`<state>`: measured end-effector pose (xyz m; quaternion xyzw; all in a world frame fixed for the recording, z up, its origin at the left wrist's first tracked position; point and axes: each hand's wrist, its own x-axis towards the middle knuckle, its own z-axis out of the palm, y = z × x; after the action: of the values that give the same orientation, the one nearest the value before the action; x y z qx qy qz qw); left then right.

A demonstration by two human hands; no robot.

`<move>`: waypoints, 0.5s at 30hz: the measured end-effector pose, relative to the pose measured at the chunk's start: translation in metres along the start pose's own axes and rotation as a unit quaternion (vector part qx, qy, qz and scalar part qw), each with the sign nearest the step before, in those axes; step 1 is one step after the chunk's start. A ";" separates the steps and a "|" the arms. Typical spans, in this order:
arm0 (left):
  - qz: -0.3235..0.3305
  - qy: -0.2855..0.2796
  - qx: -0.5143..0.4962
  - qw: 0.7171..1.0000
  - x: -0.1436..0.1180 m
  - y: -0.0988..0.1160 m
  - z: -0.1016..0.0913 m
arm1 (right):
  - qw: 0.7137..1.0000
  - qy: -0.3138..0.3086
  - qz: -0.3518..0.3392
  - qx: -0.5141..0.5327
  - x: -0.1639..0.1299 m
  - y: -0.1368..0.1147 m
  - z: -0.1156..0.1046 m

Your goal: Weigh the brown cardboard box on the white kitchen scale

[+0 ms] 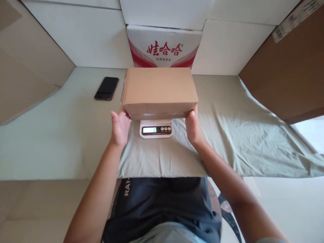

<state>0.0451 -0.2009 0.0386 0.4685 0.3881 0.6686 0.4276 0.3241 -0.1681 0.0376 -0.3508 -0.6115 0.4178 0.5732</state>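
A closed brown cardboard box (160,86) is held level between my two hands, over a small white digital kitchen scale (156,130). The scale's lit display reads 0, and the box hides its weighing plate. My left hand (120,126) supports the box's near left corner, thumb sticking up and the other fingers partly hidden beneath. At the near right corner, my right hand (192,125) grips the lower edge, its thumb on the front face. Whether the box touches the scale cannot be seen for sure.
A black smartphone (107,88) lies left of the box on the pale green cloth (76,135). Behind stands a white and red carton (164,47) with Chinese lettering. Large cardboard panels rise at the left (32,64) and right (286,67). The table's front edge is near my lap.
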 end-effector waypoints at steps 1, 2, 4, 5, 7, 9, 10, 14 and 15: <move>0.001 0.001 0.002 1.000 0.000 -0.001 -0.001 | 1.000 -0.001 0.002 -0.001 0.000 -0.001 0.000; 0.002 0.003 0.005 1.000 0.000 -0.001 -0.001 | 1.000 -0.003 0.003 0.001 -0.001 -0.001 0.000; 0.008 0.015 0.006 1.000 0.000 -0.002 -0.003 | 1.000 -0.004 0.003 0.004 -0.002 0.000 0.000; 0.010 0.019 0.004 1.000 0.000 -0.003 -0.004 | 1.000 -0.004 0.004 0.003 -0.002 0.000 0.000; 0.008 0.020 -0.001 1.000 -0.001 -0.003 -0.005 | 1.000 -0.003 0.007 -0.003 -0.003 0.002 0.000; 0.003 0.013 0.002 1.000 -0.001 -0.004 -0.007 | 1.000 -0.003 0.007 -0.005 -0.003 0.003 -0.001; 0.002 0.012 0.006 1.000 -0.001 -0.004 -0.007 | 1.000 -0.003 0.006 -0.004 -0.003 0.004 -0.001; 0.010 0.011 0.006 1.000 -0.001 -0.004 -0.007 | 1.000 -0.005 0.002 -0.001 -0.003 0.006 -0.002; 0.011 0.009 0.002 1.000 -0.001 -0.005 -0.006 | 1.000 -0.005 -0.001 0.001 -0.003 0.007 -0.002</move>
<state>0.0403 -0.2006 0.0325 0.4670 0.3883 0.6768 0.4161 0.3260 -0.1676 0.0301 -0.3477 -0.6146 0.4195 0.5704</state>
